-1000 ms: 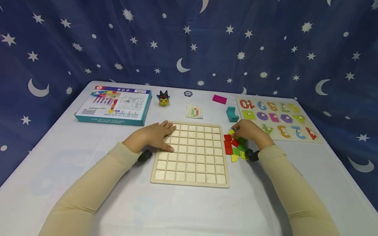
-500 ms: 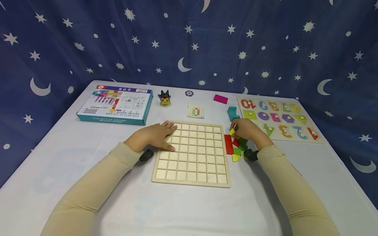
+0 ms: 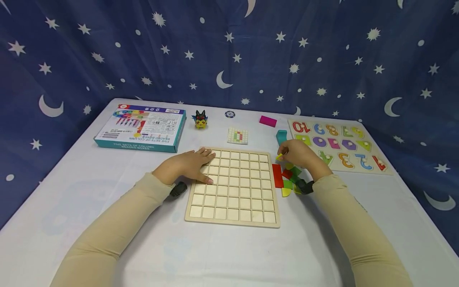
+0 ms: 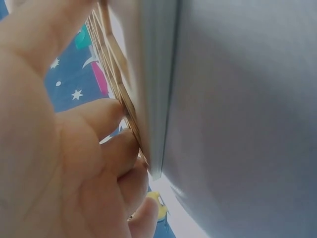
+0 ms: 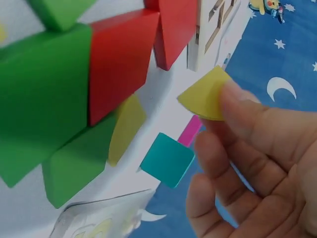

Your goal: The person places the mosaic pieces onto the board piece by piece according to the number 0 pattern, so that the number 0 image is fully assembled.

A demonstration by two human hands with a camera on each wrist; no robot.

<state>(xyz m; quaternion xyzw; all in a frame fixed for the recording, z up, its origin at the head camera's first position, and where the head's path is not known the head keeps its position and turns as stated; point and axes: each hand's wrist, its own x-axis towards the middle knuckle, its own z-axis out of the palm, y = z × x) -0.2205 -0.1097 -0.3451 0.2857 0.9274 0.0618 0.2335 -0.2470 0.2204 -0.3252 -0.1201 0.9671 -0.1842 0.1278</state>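
A wooden grid board [image 3: 233, 187] with square cells lies in front of me. My left hand [image 3: 188, 165] rests flat on its left edge, fingers [image 4: 106, 116] spread over the frame [image 4: 121, 94]. My right hand [image 3: 299, 155] is lifted just right of the board's far corner and pinches a small yellow piece [image 3: 279, 157] [image 5: 205, 94] between thumb and fingertips. Below it lies a cluster of red and green blocks [image 3: 287, 177] [image 5: 74, 94], with a red bar [image 3: 277, 175] against the board's right edge.
A teal block [image 3: 281, 136] [image 5: 167, 159] and a magenta block [image 3: 267, 120] lie beyond the right hand. A number puzzle board [image 3: 338, 145] is at right. A boxed bead set [image 3: 141, 128], a small figurine [image 3: 200, 119], a pattern card [image 3: 237, 136] and a dark disc [image 3: 230, 114] sit farther back.
The right hand has lifted the yellow piece off the block cluster and raised it slightly up and away. The left hand has stayed on the board.
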